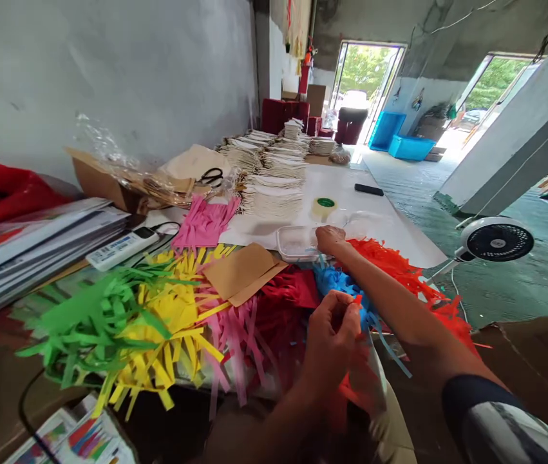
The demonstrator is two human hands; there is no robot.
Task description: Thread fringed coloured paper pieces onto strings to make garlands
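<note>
My left hand (332, 335) pinches a red-orange fringed paper strip (358, 374) by its top, and the fringe hangs below the fingers. Further off, my right hand (330, 238) is at the right end of a clear plastic box (297, 241), its fingers bunched downward; what they hold, if anything, is too small to see. Between the two hands lies blue fringed paper (334, 280). Beside my right forearm spreads a pile of red-orange fringed paper (389, 261). Dark red fringed paper (297, 287) lies left of the blue.
Green (104, 309), yellow (172, 316) and pink fringed paper (237, 335) cover the near left. A brown paper envelope (242, 270) rests on them. Beyond are a tape roll (324, 205), a phone (369, 189), scissors (212, 176) and stacked white sheets (274, 193). A fan (498, 240) stands right.
</note>
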